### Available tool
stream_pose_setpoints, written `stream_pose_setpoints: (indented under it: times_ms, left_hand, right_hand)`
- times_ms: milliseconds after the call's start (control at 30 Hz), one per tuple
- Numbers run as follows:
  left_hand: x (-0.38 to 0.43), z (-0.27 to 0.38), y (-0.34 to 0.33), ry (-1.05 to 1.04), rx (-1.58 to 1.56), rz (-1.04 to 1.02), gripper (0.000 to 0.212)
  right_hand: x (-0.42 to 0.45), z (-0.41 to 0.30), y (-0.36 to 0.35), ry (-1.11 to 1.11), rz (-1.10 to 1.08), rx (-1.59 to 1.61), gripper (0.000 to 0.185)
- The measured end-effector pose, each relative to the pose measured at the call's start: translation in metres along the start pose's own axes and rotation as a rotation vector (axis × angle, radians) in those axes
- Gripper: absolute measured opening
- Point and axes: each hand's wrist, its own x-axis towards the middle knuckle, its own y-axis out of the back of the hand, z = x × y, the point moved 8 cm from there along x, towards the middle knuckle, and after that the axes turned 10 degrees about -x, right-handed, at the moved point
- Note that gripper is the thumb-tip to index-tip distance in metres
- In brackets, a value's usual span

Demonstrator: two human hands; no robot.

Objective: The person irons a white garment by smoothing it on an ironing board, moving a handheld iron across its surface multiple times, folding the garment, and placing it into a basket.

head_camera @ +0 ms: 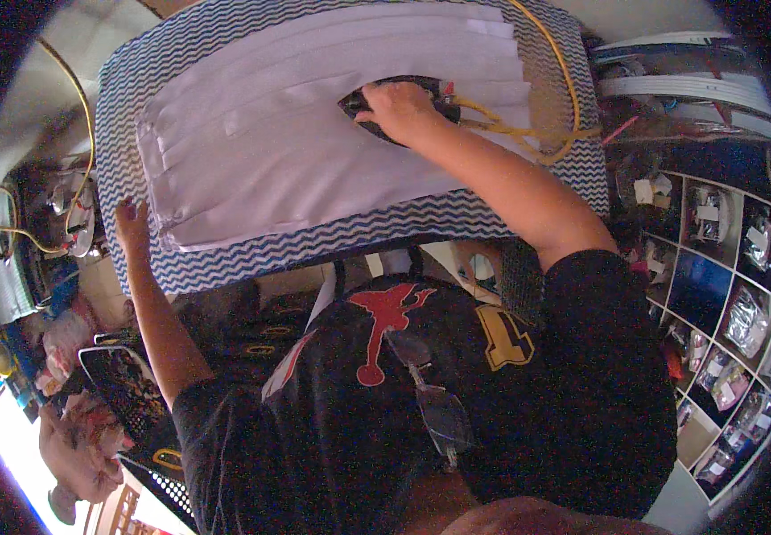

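Note:
A white pleated cloth [258, 160] lies spread over an ironing surface with a blue and white zigzag cover [332, 234]. Gripped by my right hand [398, 107] is a dark clothes iron [449, 117], which rests on the right part of the cloth with its pointed end to the left. A yellow cord [559, 60] runs from the iron's right end and loops over the board's right side. My left hand [132, 224] is at the board's left edge, beside the cloth's left end; its fingers look apart, and nothing shows in them.
A white shelf unit [733, 267] with wrapped packages stands at the right. Another yellow cord [81, 87] hangs left of the board. Farther down on the left are another person [84, 448] and a dark chair or bag-like object [124, 381], not clearly told.

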Motion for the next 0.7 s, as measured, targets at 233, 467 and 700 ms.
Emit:
stream_pose_setpoints:
  times_ms: [233,467,700]
  left_hand:
    - [-0.012,0.017,-0.009,0.017,-0.029,0.034,0.050]
    - [0.005,0.006,-0.033,-0.044,-0.069,-0.045,0.047]
    - [-0.014,0.026,-0.034,-0.058,0.124,-0.054,0.047]
  right_hand:
    - [-0.022,0.075,0.008,-0.128,0.127,-0.027,0.044]
    - [-0.043,0.147,0.009,-0.264,0.176,-0.061,0.049]
    - [-0.064,0.232,0.008,-0.405,0.099,-0.131,0.057]
